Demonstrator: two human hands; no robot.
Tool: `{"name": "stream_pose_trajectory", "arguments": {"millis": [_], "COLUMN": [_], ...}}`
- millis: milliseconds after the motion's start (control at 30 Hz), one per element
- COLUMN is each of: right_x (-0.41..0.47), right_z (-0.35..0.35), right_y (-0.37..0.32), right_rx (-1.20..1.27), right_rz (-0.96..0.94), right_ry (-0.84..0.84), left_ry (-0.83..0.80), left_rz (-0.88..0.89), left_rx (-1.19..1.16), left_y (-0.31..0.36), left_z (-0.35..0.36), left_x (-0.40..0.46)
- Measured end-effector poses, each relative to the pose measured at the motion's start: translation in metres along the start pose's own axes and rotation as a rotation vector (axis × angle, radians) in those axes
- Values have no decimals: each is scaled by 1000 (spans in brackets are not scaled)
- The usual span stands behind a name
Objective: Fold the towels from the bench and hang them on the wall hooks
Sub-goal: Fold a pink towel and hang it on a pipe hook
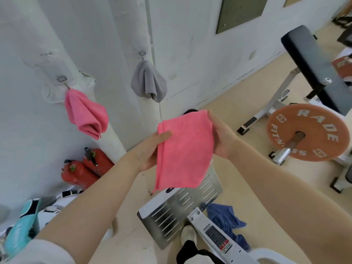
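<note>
A folded pink towel [185,149] hangs in the air between my hands, in front of the wall. My left hand [152,149] pinches its left edge with the thumb on top. My right hand [222,137] grips its upper right corner. On the wall, another pink towel [85,114] hangs from the left hook [62,79]. A grey towel [148,82] hangs from the hook [142,53] to its right. A blue towel [226,220] lies crumpled on the floor below, beside a machine's frame.
A slotted metal foot plate [181,212] stands under my hands. Two red fire extinguishers [85,168] lie by the wall at left. An orange weight plate [306,132] on a bar and a padded bench [312,67] stand at right. Teal items [21,227] lie at bottom left.
</note>
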State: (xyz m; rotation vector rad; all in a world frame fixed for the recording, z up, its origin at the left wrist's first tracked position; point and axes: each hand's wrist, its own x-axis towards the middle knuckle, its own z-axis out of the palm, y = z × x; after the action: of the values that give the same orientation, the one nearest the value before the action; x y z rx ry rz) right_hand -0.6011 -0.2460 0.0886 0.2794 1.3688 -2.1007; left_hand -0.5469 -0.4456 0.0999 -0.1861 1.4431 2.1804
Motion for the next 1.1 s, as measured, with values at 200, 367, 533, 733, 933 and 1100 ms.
{"name": "stream_pose_trajectory", "arguments": {"millis": [200,367,533,733,933,1100], "right_x": [8,18,16,4,9,26], "right_z": [-16,-13,-3,-16,-27,-24], "right_y": [-19,-39,-71,-107,-109,-103], "right_rx": [-319,-449,-307,-395,-618,-276], "right_rz": [149,9,-234,-219,-455,-452], "right_ry": [-216,-155,-203,-326,-176,-66], "left_ry": [163,181,136,-65,51,171], "left_rz": [-1,20,212,406,517,595], "left_rx": [74,196,273,534,1059,750], "left_y": [14,32,62,85,82,76], "left_z": [9,3,9,17,19,27], "left_x": [24,35,41,33,39,38]}}
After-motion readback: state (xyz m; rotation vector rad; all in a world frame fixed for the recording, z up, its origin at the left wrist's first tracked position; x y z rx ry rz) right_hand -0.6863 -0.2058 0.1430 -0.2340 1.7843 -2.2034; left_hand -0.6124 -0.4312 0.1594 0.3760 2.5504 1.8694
